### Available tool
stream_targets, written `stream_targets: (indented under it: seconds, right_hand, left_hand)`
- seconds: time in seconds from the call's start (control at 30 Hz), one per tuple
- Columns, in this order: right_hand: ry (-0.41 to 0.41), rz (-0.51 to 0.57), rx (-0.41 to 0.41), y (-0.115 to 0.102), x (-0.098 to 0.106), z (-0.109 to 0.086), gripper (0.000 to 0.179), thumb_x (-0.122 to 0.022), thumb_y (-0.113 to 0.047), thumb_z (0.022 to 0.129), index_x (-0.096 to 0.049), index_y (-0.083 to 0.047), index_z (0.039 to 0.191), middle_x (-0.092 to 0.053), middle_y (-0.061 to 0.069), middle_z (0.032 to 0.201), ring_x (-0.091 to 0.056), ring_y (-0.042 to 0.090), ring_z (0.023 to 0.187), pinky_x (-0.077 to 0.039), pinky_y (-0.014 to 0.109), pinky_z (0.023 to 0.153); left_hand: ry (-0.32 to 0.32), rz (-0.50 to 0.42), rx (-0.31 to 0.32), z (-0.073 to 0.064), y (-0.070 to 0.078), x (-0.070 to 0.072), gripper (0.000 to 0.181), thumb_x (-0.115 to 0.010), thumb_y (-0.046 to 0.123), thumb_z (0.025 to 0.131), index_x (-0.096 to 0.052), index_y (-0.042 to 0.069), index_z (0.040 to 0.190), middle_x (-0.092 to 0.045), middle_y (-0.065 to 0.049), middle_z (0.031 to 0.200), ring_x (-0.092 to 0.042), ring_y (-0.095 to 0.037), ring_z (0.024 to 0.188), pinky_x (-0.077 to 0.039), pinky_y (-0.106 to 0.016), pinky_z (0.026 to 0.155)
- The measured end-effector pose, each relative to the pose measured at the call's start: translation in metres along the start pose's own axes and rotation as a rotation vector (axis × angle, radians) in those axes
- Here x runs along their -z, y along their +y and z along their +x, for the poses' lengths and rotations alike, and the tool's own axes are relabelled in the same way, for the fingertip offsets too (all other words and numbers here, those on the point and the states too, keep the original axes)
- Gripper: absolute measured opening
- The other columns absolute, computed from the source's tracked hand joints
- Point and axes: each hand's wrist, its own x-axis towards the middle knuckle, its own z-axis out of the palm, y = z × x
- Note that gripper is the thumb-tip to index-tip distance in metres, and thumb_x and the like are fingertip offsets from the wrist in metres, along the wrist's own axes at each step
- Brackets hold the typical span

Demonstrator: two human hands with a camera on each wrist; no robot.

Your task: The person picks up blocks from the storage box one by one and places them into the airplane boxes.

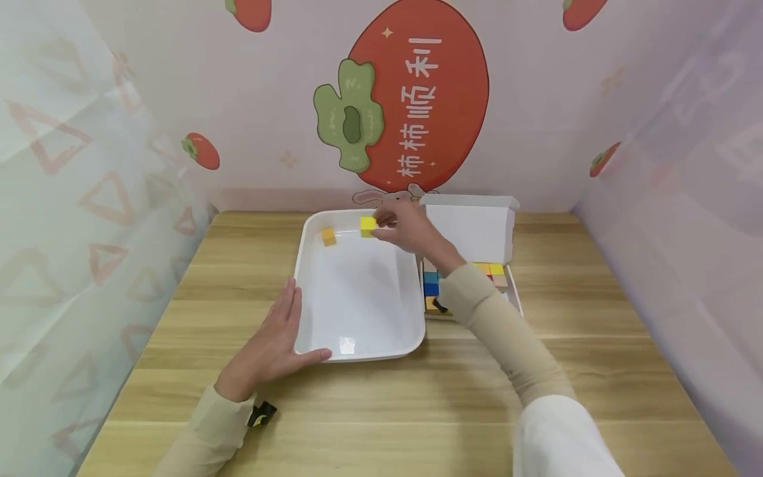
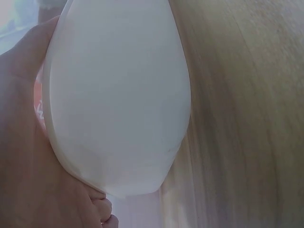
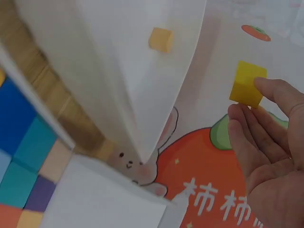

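My right hand (image 1: 408, 226) pinches a yellow cube (image 1: 367, 227) between thumb and fingertips, over the far right part of a white tray (image 1: 357, 358). In the right wrist view the yellow cube (image 3: 248, 84) shows in the fingertips, with an orange cube (image 3: 161, 40) below in the tray. That orange cube (image 1: 328, 236) lies alone in the tray's far left corner. My left hand (image 1: 271, 344) rests at the near left corner of the tray, fingers straight along the left side and thumb on the front rim. The left wrist view shows the tray's outer wall (image 2: 118, 95) close up.
Right of the tray stands a white box (image 1: 514, 291) with its lid (image 1: 471, 232) raised, holding several coloured blocks (image 1: 431, 289); the right forearm partly covers it. A wooden table (image 1: 369, 417) lies underneath. Printed cloth (image 1: 262, 119) hangs behind and on both sides.
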Motion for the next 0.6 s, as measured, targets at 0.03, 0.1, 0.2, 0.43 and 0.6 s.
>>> stream_targets:
  seconds: [0.03,0.1,0.2,0.43,0.6]
  right_hand:
    - [0.001,-0.007,-0.013,0.005,0.005,-0.008,0.035,-0.080,-0.023,0.096,-0.073,-0.011,0.128,-0.075,0.004,0.118,-0.072,0.021,0.110,-0.063,0.036,0.098]
    - [-0.002,-0.011,-0.053,0.016,0.015,-0.025,0.034,-0.081,-0.024,0.095,-0.074,-0.012,0.126,-0.075,0.005,0.119,-0.071,0.022,0.112,-0.063,0.039,0.098]
    - [-0.001,-0.038,-0.073,0.036,0.034,-0.049,0.035,-0.081,-0.024,0.095,-0.074,-0.012,0.127,-0.075,0.006,0.121,-0.072,0.023,0.113,-0.063,0.041,0.098]
    - [0.037,-0.118,-0.106,0.081,0.081,-0.111,0.035,-0.080,-0.021,0.095,-0.073,-0.009,0.127,-0.074,0.013,0.124,-0.072,0.030,0.114,-0.060,0.051,0.102]
    - [0.063,-0.123,-0.134,0.108,0.105,-0.152,0.034,-0.080,-0.021,0.096,-0.073,-0.003,0.124,-0.075,0.018,0.120,-0.073,0.033,0.108,-0.061,0.051,0.098]
  left_hand:
    - [0.000,-0.001,0.000,0.000,0.000,-0.001,0.135,-0.066,0.080,0.086,0.004,-0.002,0.167,0.017,-0.017,0.177,0.006,-0.037,0.167,-0.018,-0.062,0.132]
    - [0.001,-0.004,-0.001,-0.001,-0.001,-0.001,0.135,-0.067,0.080,0.086,0.004,-0.002,0.167,0.017,-0.017,0.177,0.007,-0.037,0.167,-0.018,-0.063,0.132]
    - [0.001,-0.006,-0.006,-0.001,0.000,-0.001,0.135,-0.068,0.078,0.086,0.004,-0.003,0.167,0.018,-0.017,0.177,0.007,-0.037,0.167,-0.017,-0.063,0.132]
    - [-0.006,-0.010,0.002,0.000,0.003,0.002,0.135,-0.069,0.077,0.086,0.003,-0.004,0.167,0.017,-0.018,0.177,0.008,-0.037,0.167,-0.017,-0.062,0.132]
    - [-0.014,-0.011,0.003,0.001,0.002,0.001,0.135,-0.069,0.078,0.086,0.004,-0.003,0.167,0.018,-0.017,0.177,0.008,-0.037,0.166,-0.016,-0.062,0.132]
